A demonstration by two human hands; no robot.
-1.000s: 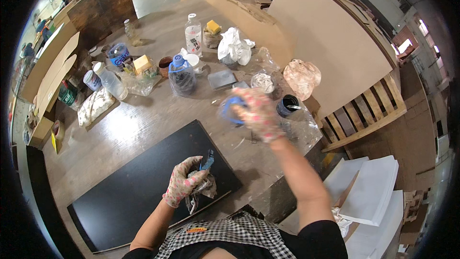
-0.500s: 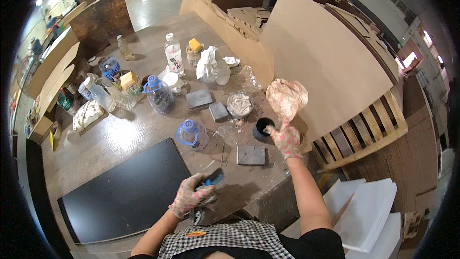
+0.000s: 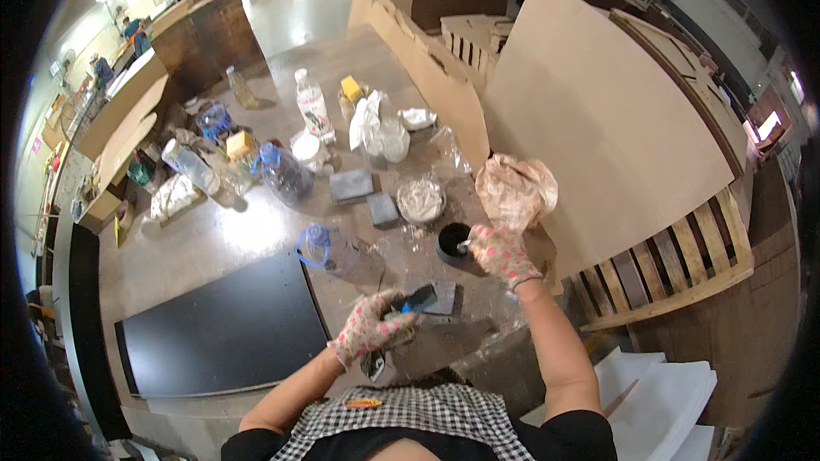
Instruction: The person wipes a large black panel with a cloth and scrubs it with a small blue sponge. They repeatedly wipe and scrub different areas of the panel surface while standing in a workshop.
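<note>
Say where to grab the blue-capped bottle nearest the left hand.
Probably the blue loop at the top of the bottle, from the left: it juts out that way, while the left hand is close by the base.

Head camera: we look from the left one of two fisheyes worn side by side on the person's head.
Facing: we look down and forward across the tabletop (image 3: 188,248), upright and unmirrored.
Lower edge: we have the checked apron (image 3: 436,401) close beneath us, with both forearms (image 3: 559,354) entering there.
Middle: we see the left hand (image 3: 371,324) and right hand (image 3: 506,254) from above, at near range.
Top: we see past the tabletop to the workshop floor (image 3: 316,4), well away.
Rim: we get bent edges and black corners.
</note>
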